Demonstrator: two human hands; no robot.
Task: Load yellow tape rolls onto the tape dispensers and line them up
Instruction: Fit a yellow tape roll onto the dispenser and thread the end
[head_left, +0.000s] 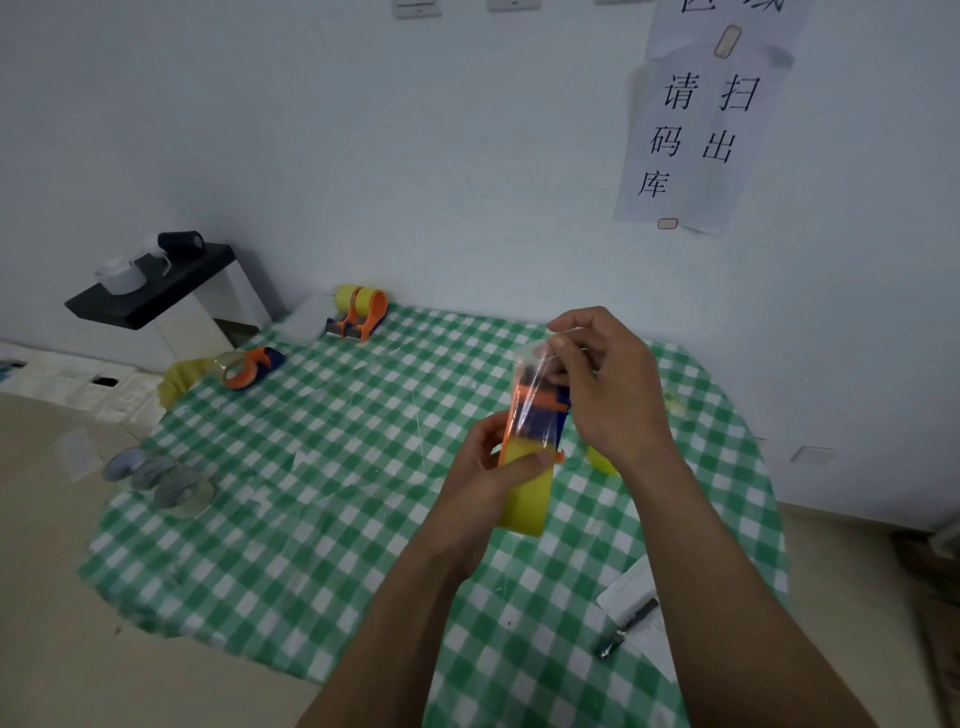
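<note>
Hands are held up over the table (337, 467), a little to the right of its middle. The left hand (493, 467) is wrapped round the low end of the tape dispenser (540, 410), and its thumb is pressed on the roll. The right hand (613, 384) is bent over the top end. The dispenser is stood on end, so its long side runs from low and near the person up and away. Two more dispensers (358, 312) are set by the far left corner. The yellow roll (524, 499) is already fitted at the low end. The loose tape end (530, 364) is pinched by the right thumb and fingers, and the strip is stretched up along the long side. That end is nearest the right hand, so it should likely be laid over the front by that hand.
</note>
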